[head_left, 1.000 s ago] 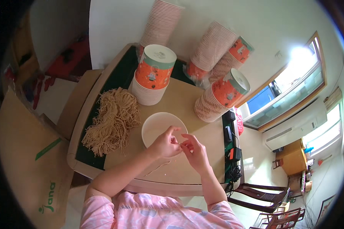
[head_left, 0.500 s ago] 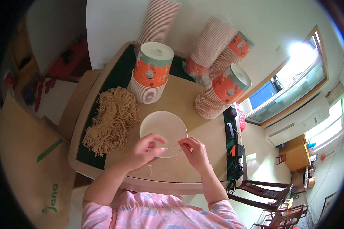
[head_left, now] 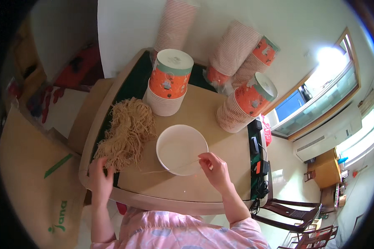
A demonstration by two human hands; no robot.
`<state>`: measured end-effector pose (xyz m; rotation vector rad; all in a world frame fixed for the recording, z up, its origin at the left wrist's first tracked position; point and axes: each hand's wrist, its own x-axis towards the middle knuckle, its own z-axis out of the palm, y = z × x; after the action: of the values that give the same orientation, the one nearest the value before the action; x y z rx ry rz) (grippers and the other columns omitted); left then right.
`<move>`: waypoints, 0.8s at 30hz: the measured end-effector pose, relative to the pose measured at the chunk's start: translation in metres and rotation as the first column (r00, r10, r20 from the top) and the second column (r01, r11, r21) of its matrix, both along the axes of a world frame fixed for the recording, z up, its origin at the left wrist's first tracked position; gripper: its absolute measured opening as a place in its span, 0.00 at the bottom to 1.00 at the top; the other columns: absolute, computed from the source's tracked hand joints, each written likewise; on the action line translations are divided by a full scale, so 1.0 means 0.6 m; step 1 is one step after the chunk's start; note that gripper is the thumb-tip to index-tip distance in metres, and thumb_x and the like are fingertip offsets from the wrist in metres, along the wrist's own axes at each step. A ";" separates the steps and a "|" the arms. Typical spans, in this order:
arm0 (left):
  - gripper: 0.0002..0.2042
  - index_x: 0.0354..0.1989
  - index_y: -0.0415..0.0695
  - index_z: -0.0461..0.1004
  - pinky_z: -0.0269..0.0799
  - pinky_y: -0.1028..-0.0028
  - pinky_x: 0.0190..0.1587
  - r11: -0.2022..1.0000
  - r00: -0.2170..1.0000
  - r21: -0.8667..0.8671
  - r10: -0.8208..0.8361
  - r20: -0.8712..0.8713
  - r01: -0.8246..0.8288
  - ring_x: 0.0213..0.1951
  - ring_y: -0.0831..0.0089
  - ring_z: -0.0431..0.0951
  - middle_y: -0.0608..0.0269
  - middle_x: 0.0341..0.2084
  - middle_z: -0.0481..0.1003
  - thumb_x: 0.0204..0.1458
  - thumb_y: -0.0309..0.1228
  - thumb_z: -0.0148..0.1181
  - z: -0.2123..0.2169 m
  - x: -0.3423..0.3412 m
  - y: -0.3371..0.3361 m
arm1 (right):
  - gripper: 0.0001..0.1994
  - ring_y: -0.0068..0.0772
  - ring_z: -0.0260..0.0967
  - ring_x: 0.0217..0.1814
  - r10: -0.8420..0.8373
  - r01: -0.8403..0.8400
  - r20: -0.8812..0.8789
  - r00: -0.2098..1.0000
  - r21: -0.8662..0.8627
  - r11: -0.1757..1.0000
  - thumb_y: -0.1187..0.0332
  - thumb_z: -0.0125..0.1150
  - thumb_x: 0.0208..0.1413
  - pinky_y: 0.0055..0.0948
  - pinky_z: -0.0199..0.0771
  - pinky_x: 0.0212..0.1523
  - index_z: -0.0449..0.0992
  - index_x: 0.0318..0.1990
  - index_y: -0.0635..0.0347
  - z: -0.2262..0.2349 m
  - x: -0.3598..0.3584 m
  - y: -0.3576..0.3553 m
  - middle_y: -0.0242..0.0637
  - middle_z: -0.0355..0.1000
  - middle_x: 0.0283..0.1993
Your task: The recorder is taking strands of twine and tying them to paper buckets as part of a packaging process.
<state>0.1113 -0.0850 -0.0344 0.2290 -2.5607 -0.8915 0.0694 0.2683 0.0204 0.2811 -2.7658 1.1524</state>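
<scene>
1. Rightward first: the right hand (head_left: pixel 215 171) pinches one end of a single thin pale noodle strand (head_left: pixel 170 167) between thumb and forefinger, just at the near rim of the empty white round paper bowl (head_left: pixel 181 149).
2. From that pinch the strand's long axis runs leftward — across the bowl's near edge and over the tan tabletop (head_left: pixel 203 116) toward the heap.
3. The left hand (head_left: pixel 100 176) is closed into the near end of the tangled tan pile of dry noodles (head_left: pixel 126 133), which stretches away from the person.
4. Beyond stand stacked orange-and-white paper cups (head_left: pixel 169 83).
</scene>
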 end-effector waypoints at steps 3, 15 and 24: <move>0.10 0.40 0.41 0.72 0.70 0.64 0.40 0.948 0.950 0.151 -0.251 -0.186 0.280 0.39 0.56 0.73 0.53 0.36 0.72 0.49 0.23 0.59 0.061 -0.047 0.106 | 0.10 0.24 0.71 0.29 -0.050 0.050 -0.006 0.999 -0.065 0.997 0.78 0.60 0.52 0.23 0.72 0.33 0.75 0.43 0.61 -0.013 0.002 0.002 0.36 0.75 0.31; 0.14 0.47 0.38 0.69 0.72 0.67 0.38 0.431 0.397 0.506 -0.900 0.179 0.747 0.35 0.63 0.78 0.50 0.31 0.76 0.51 0.25 0.55 0.066 -0.162 0.347 | 0.09 0.23 0.72 0.32 -0.129 0.107 -0.074 0.989 -0.241 0.965 0.78 0.61 0.52 0.23 0.73 0.35 0.75 0.42 0.63 -0.053 0.006 0.027 0.36 0.76 0.34; 0.10 0.40 0.42 0.73 0.58 0.77 0.17 0.403 0.241 0.857 -0.910 0.337 0.320 0.16 0.80 0.63 0.72 0.17 0.66 0.61 0.35 0.49 0.016 -0.190 0.361 | 0.05 0.25 0.73 0.33 -0.073 0.049 -0.115 0.991 -0.204 0.978 0.81 0.61 0.51 0.23 0.73 0.35 0.78 0.36 0.64 -0.039 0.008 0.034 0.37 0.76 0.33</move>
<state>-0.0024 0.1317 -0.0248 -0.5645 -2.9905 -2.6145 0.0742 0.2890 -0.0030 0.2334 -2.5113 1.3386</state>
